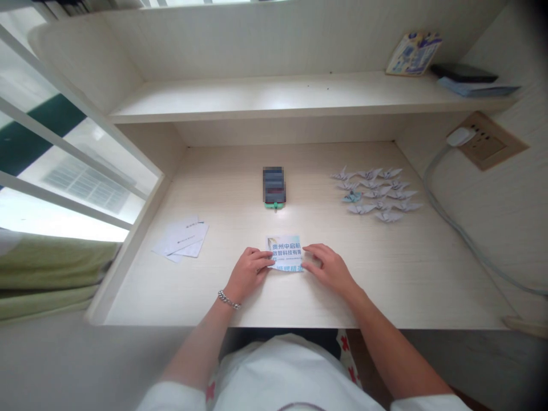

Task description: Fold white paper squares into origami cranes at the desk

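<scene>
A square of printed paper (286,254) with blue Chinese lettering lies on the desk in front of me. At its left edge, my left hand (250,268) has its fingertips close together on the paper, holding that side. My right hand (327,267) is at the right edge, index finger and thumb apart, their tips against or just beside the paper. Beyond the paper lies a dark phone (274,185), its screen blurred out, with a green edge at the near end. To the right, several folded paper cranes (377,191) stand in rows, mostly white, one bluish.
Loose white paper sheets (188,238) overlap at the desk's left. A shelf (257,100) runs across the back, bearing a colourful packet (413,54) and a dark flat object (464,72). A charger cable (445,214) hangs from the wall socket (492,142) along the right side.
</scene>
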The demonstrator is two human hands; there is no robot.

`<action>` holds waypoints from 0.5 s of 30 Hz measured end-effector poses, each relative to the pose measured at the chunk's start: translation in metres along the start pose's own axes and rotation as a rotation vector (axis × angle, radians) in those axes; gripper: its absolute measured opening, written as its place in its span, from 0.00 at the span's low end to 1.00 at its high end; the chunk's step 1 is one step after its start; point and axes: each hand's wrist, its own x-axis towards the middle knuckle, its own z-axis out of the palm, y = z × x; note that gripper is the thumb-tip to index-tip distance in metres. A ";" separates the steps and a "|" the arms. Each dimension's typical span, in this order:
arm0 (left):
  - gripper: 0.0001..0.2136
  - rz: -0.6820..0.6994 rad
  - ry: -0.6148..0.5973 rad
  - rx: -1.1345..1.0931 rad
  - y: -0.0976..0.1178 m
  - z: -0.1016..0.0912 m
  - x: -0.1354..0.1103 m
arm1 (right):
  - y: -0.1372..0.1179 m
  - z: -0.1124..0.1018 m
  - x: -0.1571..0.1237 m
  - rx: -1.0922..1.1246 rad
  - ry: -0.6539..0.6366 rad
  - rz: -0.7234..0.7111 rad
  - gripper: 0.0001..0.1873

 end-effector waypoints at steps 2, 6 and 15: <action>0.11 -0.005 -0.003 -0.008 0.000 0.000 0.000 | -0.006 0.002 -0.004 -0.049 -0.061 -0.129 0.25; 0.10 -0.038 0.001 -0.035 0.000 0.000 0.000 | -0.014 0.009 -0.005 -0.108 -0.102 -0.194 0.24; 0.09 -0.270 -0.008 -0.174 0.005 -0.008 0.009 | -0.006 0.013 0.009 -0.022 -0.072 -0.020 0.12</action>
